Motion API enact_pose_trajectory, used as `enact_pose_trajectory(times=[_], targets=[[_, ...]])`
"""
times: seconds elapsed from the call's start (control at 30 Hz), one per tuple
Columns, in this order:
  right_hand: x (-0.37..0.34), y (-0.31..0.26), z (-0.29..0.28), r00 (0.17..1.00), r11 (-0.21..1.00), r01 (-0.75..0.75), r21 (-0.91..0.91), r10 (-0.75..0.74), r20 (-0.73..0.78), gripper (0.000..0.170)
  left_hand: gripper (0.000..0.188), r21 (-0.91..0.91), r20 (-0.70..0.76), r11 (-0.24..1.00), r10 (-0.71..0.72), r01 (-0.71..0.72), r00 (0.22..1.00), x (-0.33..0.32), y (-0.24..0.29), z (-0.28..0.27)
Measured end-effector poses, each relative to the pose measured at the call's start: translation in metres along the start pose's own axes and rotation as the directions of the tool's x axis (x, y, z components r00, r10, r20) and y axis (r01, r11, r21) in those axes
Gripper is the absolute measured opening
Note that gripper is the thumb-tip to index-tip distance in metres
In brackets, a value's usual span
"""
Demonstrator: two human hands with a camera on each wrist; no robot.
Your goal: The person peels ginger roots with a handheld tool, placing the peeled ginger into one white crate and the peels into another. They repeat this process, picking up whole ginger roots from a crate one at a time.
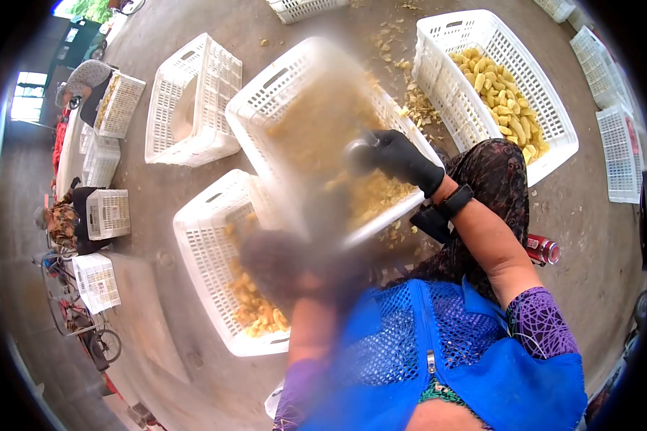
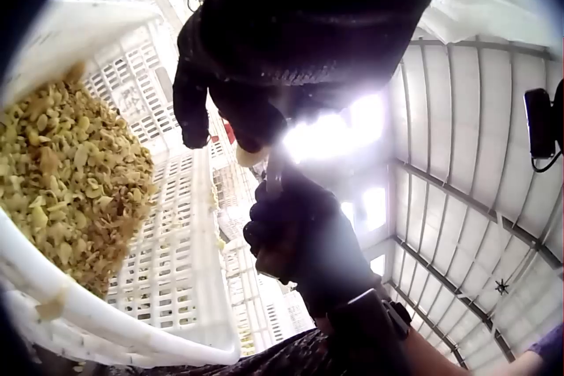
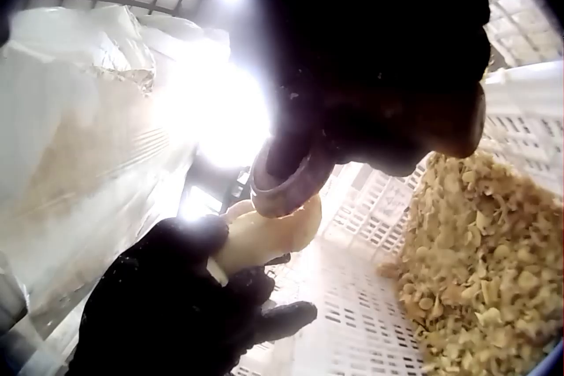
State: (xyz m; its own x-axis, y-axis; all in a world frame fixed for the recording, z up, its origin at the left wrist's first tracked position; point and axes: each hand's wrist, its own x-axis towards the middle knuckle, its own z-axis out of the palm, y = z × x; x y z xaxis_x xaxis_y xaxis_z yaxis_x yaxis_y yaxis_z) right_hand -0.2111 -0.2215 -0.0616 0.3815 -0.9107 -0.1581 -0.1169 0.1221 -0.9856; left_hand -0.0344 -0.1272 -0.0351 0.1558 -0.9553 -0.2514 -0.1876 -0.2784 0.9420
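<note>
Black-gloved, my left hand (image 3: 167,297) grips a pale, peeled-looking piece (image 3: 273,239) whose kind I cannot tell. Above it, my right hand (image 1: 406,161), also gloved, holds a ring-ended tool (image 3: 295,178), its rim right at the top of the piece. A shiny round part of that tool shows at the right fingertips in the head view, where a smear blurs the left hand. Both hands are over or beside a white plastic crate (image 1: 255,108) filled with yellowish-brown peelings (image 2: 70,191).
At the upper right stands a crate (image 1: 446,90) with smooth yellow pieces (image 1: 503,100). Another crate (image 1: 201,280) at lower left holds orange-yellow pieces. A further white crate (image 1: 194,108) stands behind. Scraps (image 1: 417,100) litter the floor; two other people sit by crates at left; a red can (image 1: 543,248) lies at right.
</note>
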Motion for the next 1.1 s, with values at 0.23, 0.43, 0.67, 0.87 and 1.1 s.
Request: enact_pose_trajectory(times=[0.23, 0.43, 0.67, 0.87, 1.1], targets=[[0.004, -0.001, -0.014, 0.990, 0.994, 0.010, -0.104, -0.024, -0.140, 0.028, 0.008, 0.264, -0.039, 0.921, 0.306, -0.285, 0.951, -0.006, 0.001, -0.013], [-0.013, -0.017, 0.006, 0.996, 0.992, -0.082, 0.093, 0.084, -0.023, 0.024, 0.008, 0.560, 0.117, 0.701, 0.461, -0.442, 0.880, 0.007, -0.015, -0.017], [-0.015, -0.021, 0.009, 0.995, 0.997, -0.069, -0.040, 0.071, 0.076, 0.027, 0.017, 0.669, 0.181, 0.647, 0.336, -0.366, 0.924, -0.001, 0.005, -0.011], [0.009, 0.010, -0.015, 0.983, 0.991, -0.012, -0.134, -0.013, -0.182, 0.029, 0.021, 0.110, 0.031, 0.965, 0.237, -0.239, 0.971, -0.010, 0.015, -0.007], [-0.017, -0.021, 0.011, 0.998, 0.998, -0.034, 0.055, 0.037, -0.050, 0.028, 0.035, -0.592, 0.204, 0.773, -0.130, 0.227, 0.970, -0.005, -0.004, 0.000]])
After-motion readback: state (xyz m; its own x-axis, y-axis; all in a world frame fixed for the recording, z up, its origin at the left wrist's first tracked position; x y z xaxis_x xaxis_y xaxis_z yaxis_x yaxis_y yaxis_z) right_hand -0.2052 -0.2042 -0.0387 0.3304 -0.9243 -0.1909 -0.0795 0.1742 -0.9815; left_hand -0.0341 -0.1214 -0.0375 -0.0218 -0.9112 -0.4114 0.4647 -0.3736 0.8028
